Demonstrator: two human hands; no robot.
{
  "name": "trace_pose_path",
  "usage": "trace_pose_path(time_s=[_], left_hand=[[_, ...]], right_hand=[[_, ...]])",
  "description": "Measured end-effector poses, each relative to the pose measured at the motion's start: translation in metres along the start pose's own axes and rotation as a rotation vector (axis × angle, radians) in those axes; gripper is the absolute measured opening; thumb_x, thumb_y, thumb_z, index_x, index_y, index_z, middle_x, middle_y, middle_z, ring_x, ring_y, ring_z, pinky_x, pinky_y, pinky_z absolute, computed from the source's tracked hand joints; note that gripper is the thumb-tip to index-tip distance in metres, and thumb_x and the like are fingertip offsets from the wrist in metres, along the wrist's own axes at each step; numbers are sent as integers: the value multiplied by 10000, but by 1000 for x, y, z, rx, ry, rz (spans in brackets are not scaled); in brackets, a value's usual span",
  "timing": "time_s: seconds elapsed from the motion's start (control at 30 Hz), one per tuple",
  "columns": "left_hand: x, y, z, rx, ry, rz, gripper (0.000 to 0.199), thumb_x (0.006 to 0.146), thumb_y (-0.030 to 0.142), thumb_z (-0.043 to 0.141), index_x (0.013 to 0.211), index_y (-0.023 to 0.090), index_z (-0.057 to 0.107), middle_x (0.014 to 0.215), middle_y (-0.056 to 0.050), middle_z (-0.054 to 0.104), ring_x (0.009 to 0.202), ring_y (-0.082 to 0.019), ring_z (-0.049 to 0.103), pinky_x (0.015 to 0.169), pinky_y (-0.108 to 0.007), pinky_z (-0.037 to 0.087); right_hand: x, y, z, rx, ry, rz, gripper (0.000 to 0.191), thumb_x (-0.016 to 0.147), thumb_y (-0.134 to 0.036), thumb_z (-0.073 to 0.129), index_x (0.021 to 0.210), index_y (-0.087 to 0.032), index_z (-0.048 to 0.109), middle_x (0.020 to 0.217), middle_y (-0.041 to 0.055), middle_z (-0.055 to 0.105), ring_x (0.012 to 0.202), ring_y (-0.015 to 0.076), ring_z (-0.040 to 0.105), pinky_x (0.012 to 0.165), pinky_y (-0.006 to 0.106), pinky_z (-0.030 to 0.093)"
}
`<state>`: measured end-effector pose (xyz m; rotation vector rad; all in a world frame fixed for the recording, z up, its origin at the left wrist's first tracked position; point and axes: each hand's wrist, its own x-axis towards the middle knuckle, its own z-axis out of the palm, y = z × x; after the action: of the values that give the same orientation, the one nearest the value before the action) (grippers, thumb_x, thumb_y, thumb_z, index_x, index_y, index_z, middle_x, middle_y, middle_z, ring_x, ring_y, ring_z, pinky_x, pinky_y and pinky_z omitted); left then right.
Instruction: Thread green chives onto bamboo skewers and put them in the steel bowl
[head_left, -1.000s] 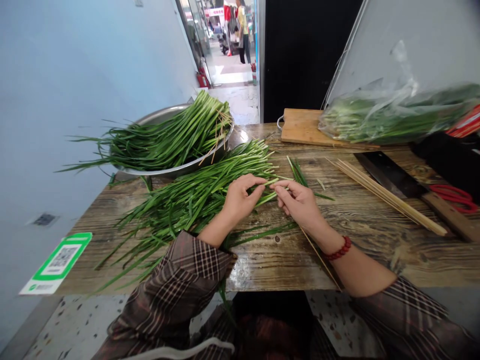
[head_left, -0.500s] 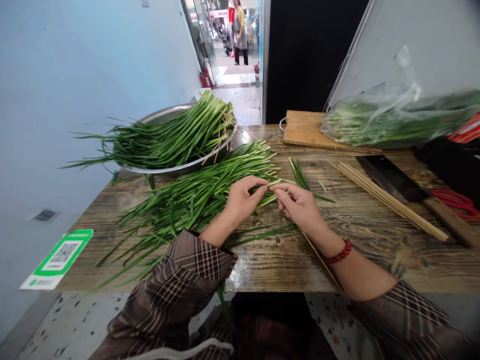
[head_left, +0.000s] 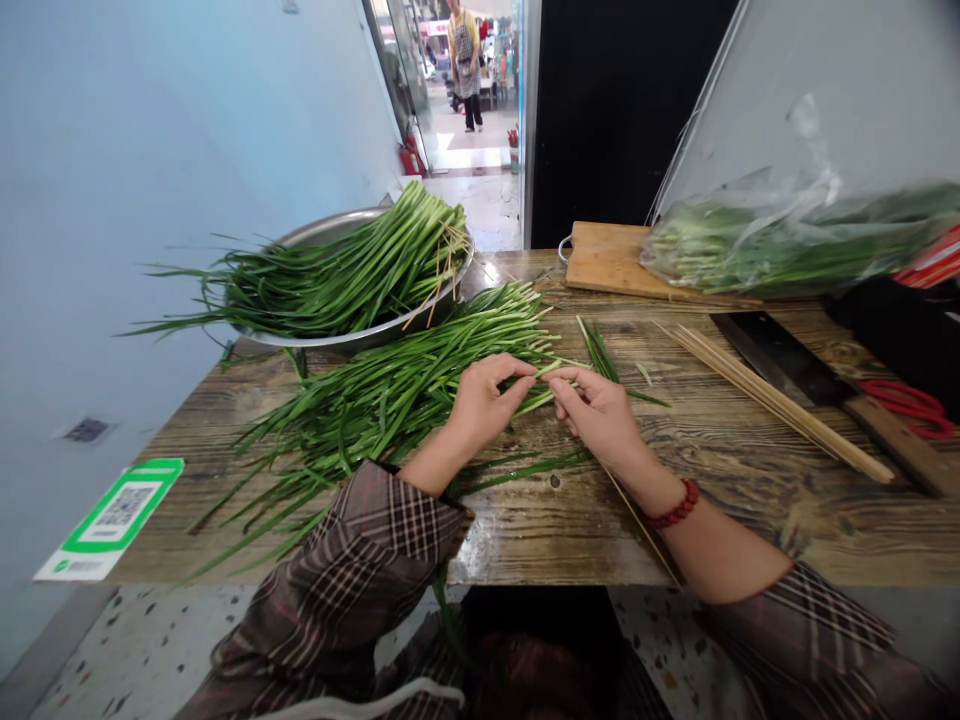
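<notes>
Fingertips of my left hand (head_left: 484,400) and my right hand (head_left: 600,412) almost meet over the table, pinching the pale stem end of a garlic chive (head_left: 550,369) between them. Below my right palm a thin bamboo skewer (head_left: 641,522) slants toward the table's front edge; whether my right fingers also hold it is hidden. A loose pile of garlic chives (head_left: 390,390) spreads left of and behind my hands, leaves pointing left. Behind the pile, a metal basin (head_left: 352,340) is heaped with more chives (head_left: 337,280), with skewers near their stem ends.
On the right of the wooden table (head_left: 720,530) lie a bundle of skewers (head_left: 780,405), a cleaver (head_left: 787,355) and red-handled scissors (head_left: 911,405). A cutting board (head_left: 607,258) and a plastic bag of greens (head_left: 795,245) sit at the back. A person (head_left: 466,65) stands beyond the doorway.
My hands hold nearly the same pose at the chive stem. Beyond the doorway, the person has shifted a little to the left and turned.
</notes>
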<state>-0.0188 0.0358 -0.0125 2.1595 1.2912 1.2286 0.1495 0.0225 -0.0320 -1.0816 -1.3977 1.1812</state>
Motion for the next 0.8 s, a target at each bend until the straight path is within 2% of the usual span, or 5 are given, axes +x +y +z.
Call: trace_pose_path(time_s=[0.2,0.33,0.53,0.67,0.8], left_hand=[[-1,-2,1,60,-16,16,86,828,185,632,823,170,716,793,-36,721,757,-165,644,727,-296,469],[-2,0,2,92,-68,63,122,855,187,592,845,178,714,793,-39,710,760,-163,629,725,-298,451],[-4,6,-1,108,-235,112,201,887,209,528,845,177,722,740,-35,685,730,-162,619,725,-300,456],[1,-3,-4,1,-120,13,221,908,219,502,931,163,715,838,-59,721,796,-166,656,758,-293,502],[6,-18,-7,58,10,8,191,885,165,515,931,166,700,905,-62,716,867,-169,655,818,-304,511]], right_hand=[[0,2,3,35,28,3,485,842,-445,601,1245,-189,517,515,-96,513,386,69,388,404,196,308],[2,4,3,-2,41,-8,370,835,-443,599,1104,-193,556,511,-92,516,385,67,396,408,194,309],[4,8,2,-28,71,27,281,808,-468,607,865,-212,506,504,-86,524,377,67,413,406,190,310],[6,8,0,-61,38,53,258,803,-456,598,828,-219,496,477,-91,510,358,68,395,394,190,292],[6,9,0,-86,37,62,239,802,-440,593,834,-224,496,467,-92,512,346,72,380,387,194,273]])
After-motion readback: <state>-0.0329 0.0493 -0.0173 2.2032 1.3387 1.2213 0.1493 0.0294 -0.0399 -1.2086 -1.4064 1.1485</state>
